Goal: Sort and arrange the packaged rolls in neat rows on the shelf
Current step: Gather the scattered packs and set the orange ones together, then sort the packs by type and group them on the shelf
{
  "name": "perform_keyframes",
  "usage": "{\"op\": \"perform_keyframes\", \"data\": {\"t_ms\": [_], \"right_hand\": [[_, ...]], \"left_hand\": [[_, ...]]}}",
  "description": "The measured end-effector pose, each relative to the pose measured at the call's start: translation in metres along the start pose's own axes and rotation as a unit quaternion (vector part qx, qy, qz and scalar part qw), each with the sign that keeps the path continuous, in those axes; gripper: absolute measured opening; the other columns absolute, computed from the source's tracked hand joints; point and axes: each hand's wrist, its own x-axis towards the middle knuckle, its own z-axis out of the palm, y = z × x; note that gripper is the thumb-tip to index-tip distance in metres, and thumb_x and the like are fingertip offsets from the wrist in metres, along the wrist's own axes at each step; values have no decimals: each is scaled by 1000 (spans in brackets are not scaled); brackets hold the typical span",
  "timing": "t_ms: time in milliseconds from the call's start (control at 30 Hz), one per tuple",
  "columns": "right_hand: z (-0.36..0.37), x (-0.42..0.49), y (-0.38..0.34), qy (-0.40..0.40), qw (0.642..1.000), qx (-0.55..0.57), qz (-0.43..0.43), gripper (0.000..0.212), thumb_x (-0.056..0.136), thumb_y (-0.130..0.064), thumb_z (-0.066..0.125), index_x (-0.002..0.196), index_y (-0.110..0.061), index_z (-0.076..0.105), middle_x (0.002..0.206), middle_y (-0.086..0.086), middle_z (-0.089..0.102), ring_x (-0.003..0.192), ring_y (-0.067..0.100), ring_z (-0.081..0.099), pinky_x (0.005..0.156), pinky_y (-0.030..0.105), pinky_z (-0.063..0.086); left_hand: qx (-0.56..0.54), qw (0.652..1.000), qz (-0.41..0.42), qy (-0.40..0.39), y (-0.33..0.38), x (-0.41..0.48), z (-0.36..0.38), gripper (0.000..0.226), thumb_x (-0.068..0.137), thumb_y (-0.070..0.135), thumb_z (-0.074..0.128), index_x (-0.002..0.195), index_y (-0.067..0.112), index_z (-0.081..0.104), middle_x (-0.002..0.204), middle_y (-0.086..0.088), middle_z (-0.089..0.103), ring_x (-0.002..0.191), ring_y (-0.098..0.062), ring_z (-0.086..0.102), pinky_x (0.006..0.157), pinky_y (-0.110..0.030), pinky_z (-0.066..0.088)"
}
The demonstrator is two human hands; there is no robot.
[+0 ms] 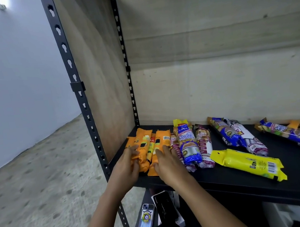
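Note:
Several orange packaged rolls (144, 141) lie side by side at the left end of the black shelf (245, 179). My left hand (126, 163) grips the near end of the leftmost orange rolls. My right hand (166, 162) lies flat, fingers apart, on the orange roll (162, 139) at that group's right edge. Right of them a blue roll (187, 144) rests on maroon and white rolls (204, 144). A yellow roll (247, 164) lies askew near the front edge. More blue and white rolls (236, 133) and a blue roll (292, 133) lie scattered to the right.
A black slotted upright (80, 94) stands at the shelf's left front corner, with plywood side and back panels (215, 69). On the lower shelf lie a phone in a clear case (146, 218) and a black phone (164, 206). Concrete floor is to the left.

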Motion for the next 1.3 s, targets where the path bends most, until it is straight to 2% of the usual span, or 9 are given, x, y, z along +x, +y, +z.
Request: {"op": "perform_keyframes", "data": {"t_ms": [167,333,400,500,600,667,967,1100,1300], "right_hand": [[-11,-3,2,-23,999,47,9,61,99,-40,54,152,-21,31,159,6,22,143,29,25,107,41,38],[-20,-9,5,29,995,93,13,49,99,-38,52,144,-19,45,145,4,41,129,21,45,95,33,45],[-28,-11,8,57,989,132,31,43,99,-38,51,139,-21,51,139,1,48,123,18,49,91,31,47],[-41,-15,14,99,972,207,46,36,96,-39,54,128,-24,60,125,-5,60,112,10,58,87,30,55],[-62,-23,27,152,955,251,50,29,96,-33,57,121,-22,66,114,-10,67,98,0,64,78,17,55],[-78,-31,39,180,948,256,55,23,96,-30,59,115,-23,69,106,-10,70,90,-3,63,75,13,53],[-122,-62,114,270,933,215,100,11,92,-21,64,98,-19,73,82,-13,65,77,-12,58,64,2,41],[-133,-75,149,285,928,196,139,14,90,-19,64,100,-20,74,89,-7,70,75,-6,60,73,17,52],[-152,-102,209,274,928,168,187,18,93,-27,62,109,-23,70,98,-9,68,86,-5,60,68,10,43]], "left_hand": [[0,1000,-16,-15,8,-1,-1,52,88,20,54,135,37,41,138,17,46,108,-2,56,85,-26,50],[28,999,30,7,16,-1,0,46,82,23,52,127,30,57,146,18,39,139,1,29,108,-20,32],[36,998,40,19,22,2,0,42,81,27,50,122,27,63,143,18,43,138,2,31,107,-17,31],[33,996,59,53,35,11,5,30,88,29,52,114,26,67,130,14,55,124,-4,48,101,-27,44],[21,994,78,76,58,18,15,18,93,19,59,109,25,67,117,12,58,111,-3,54,91,-16,42],[12,993,95,69,77,21,25,16,94,19,60,107,26,66,112,13,57,105,-2,53,85,-11,40],[-31,987,152,29,152,36,93,13,93,19,60,103,22,66,102,9,56,96,-7,54,79,-21,44],[-58,986,157,14,181,39,122,12,93,25,59,103,27,65,103,12,56,97,-5,54,78,-23,46],[-59,982,172,-45,220,43,170,16,93,35,52,105,31,61,108,11,54,104,-9,54,81,-35,50]]}}
